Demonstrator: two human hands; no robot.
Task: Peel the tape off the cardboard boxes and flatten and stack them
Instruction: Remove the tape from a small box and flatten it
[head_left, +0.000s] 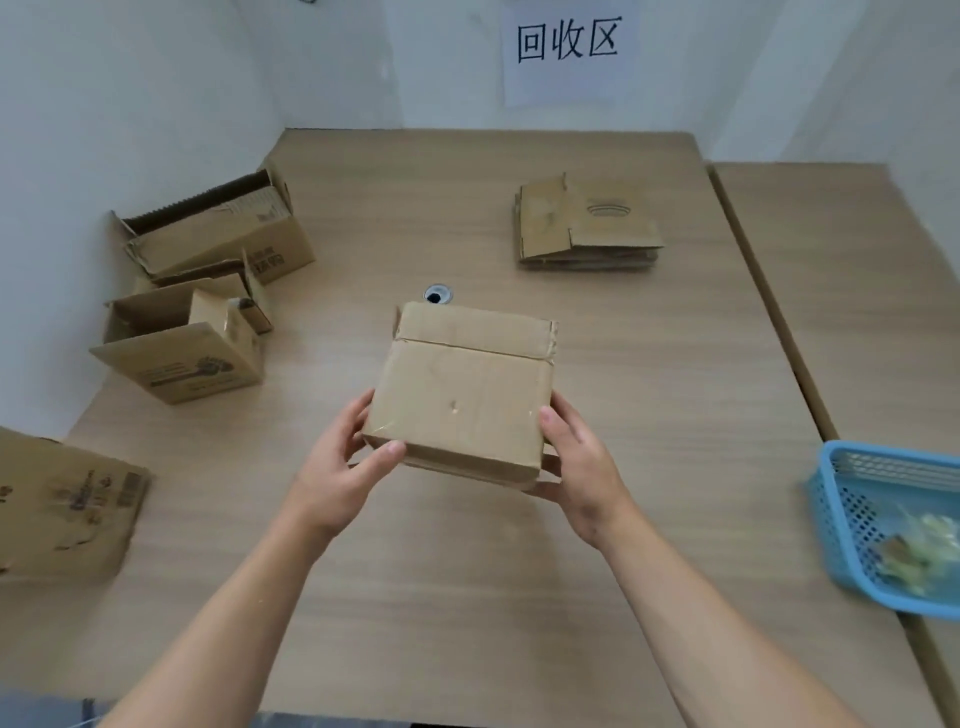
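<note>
A small closed cardboard box (467, 384) with clear tape over its top is held just above the middle of the wooden table (649, 415). My left hand (343, 467) grips its near left corner, thumb on the front edge. My right hand (576, 467) grips its near right corner, thumb on top and fingers underneath. A stack of flattened boxes (587, 228) lies at the far right of the table.
Two opened boxes (218, 228) (182, 343) stand at the left by the wall, and another box (62, 509) lies at the near left edge. A blue plastic basket (841, 509) with crumpled tape sits at the right. A cable hole (437, 294) lies behind the held box.
</note>
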